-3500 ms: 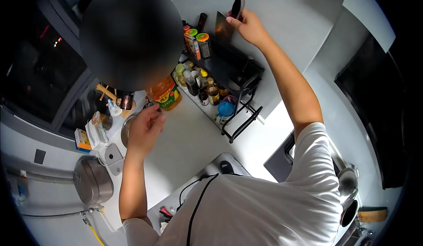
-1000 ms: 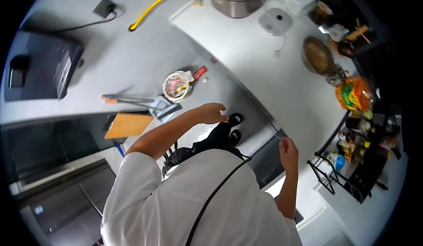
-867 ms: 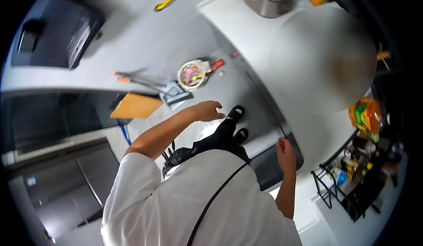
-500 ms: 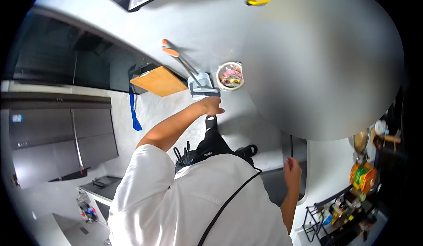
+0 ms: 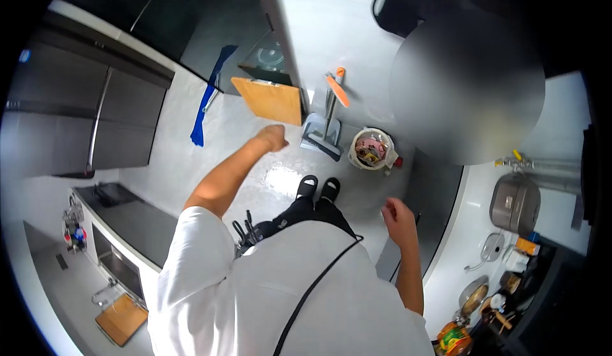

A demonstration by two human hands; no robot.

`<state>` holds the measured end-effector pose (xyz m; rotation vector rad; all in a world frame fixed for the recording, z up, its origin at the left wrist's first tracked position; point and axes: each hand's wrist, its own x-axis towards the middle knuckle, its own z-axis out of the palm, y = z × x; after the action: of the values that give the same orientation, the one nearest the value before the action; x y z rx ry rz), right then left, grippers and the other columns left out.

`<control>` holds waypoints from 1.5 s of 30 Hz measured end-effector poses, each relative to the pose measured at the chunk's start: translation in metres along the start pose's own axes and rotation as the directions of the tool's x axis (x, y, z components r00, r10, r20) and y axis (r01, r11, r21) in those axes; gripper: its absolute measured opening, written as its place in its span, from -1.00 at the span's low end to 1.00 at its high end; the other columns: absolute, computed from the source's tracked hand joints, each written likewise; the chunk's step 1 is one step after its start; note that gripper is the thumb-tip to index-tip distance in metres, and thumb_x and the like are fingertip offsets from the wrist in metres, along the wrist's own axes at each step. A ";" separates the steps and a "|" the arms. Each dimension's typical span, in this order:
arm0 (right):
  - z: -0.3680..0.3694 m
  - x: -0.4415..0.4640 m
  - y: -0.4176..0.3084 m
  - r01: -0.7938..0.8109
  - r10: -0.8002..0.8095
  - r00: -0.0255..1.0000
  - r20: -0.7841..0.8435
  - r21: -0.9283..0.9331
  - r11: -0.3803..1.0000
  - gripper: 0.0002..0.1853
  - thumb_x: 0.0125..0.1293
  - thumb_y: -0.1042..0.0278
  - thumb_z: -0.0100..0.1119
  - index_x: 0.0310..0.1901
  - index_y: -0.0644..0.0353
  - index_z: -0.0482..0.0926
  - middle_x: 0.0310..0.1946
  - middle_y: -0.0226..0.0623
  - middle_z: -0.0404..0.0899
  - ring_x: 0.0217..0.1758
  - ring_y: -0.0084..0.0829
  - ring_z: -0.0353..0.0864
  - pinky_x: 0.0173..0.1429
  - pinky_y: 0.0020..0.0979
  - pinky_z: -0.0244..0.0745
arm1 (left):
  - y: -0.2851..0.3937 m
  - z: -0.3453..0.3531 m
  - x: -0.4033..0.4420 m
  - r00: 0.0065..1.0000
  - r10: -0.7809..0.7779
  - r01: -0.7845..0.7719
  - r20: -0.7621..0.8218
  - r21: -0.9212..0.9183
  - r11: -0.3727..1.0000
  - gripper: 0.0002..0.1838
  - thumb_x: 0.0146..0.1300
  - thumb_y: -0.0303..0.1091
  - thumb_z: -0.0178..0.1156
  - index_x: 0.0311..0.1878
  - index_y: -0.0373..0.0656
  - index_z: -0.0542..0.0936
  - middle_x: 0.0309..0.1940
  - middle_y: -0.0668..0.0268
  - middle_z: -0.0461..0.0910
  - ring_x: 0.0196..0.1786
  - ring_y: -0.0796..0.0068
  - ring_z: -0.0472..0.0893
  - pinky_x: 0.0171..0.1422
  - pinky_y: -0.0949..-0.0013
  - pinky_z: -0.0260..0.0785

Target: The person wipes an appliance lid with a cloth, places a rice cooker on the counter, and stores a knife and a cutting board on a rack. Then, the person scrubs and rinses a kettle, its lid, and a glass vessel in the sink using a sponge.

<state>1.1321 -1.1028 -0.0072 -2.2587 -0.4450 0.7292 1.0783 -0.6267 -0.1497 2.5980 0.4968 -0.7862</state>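
My left hand (image 5: 273, 138) is held out over the floor, its fingers curled in and nothing seen in them. Just beyond it, a wooden board (image 5: 271, 101) leans upright near the dark glass doors. Closest on its right are a grey dustpan (image 5: 312, 128) and a broom (image 5: 324, 144) with orange-tipped handles, both apart from the hand. My right hand (image 5: 399, 222) hangs by a dark cabinet front, fingers loosely bent, thumb apart, holding nothing visible. A lined waste bin (image 5: 354, 158) with wrappers inside stands between the broom and that cabinet.
A blue mop (image 5: 201, 117) lies by the glass doors. Dark cabinets (image 5: 131, 110) line the left. On the right-hand counter stand a rice cooker (image 5: 515, 203), pans and bottles. Another cutting board (image 5: 121, 319) rests by the sink at lower left. A blurred round patch hides the upper right.
The view has turned and shifted, so the board, broom and bin appear further right. My left hand no longer overlaps the broom head. Both feet now stand side by side.
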 end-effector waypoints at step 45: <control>0.222 0.162 -0.132 -0.205 0.192 0.967 0.166 0.066 0.977 -0.60 0.38 0.35 0.33 0.20 0.28 0.58 -0.13 -0.07 0.74 -0.11 -0.15 0.75 0.03 -0.23 0.64 | -0.218 -0.015 0.125 0.890 0.422 -0.388 -0.173 0.203 0.899 -0.72 0.26 -0.06 0.32 -0.26 -0.08 0.78 -0.38 0.09 0.73 -0.13 -0.01 0.70 0.09 -0.19 0.44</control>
<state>1.1086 -0.8139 -0.1030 -2.1963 -0.2594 1.0171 1.0881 -0.4036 -0.2661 2.8120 -0.0707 -0.4225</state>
